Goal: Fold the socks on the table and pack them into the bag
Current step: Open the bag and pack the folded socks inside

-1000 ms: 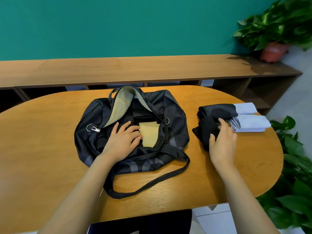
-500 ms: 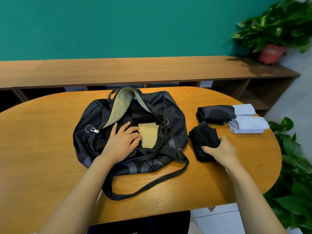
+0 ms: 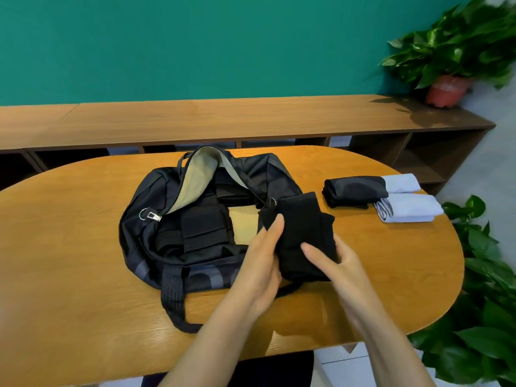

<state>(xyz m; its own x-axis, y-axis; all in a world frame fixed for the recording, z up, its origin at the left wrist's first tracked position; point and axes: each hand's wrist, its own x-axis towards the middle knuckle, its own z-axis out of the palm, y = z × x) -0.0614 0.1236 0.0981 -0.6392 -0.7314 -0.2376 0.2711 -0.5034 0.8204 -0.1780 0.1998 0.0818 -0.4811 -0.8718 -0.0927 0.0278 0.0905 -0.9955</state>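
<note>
Left hand (image 3: 262,263) and right hand (image 3: 336,265) both grip the folded black sock (image 3: 303,233) at the bag (image 3: 195,219) edge — if either slackens, the fold likely springs open.

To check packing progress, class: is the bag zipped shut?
No, the bag lies open, showing its tan lining and folded black socks inside.

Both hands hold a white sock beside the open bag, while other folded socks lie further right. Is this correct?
Only the colour is wrong: the head view shows the sock in the left hand and right hand is black, not white.
</note>
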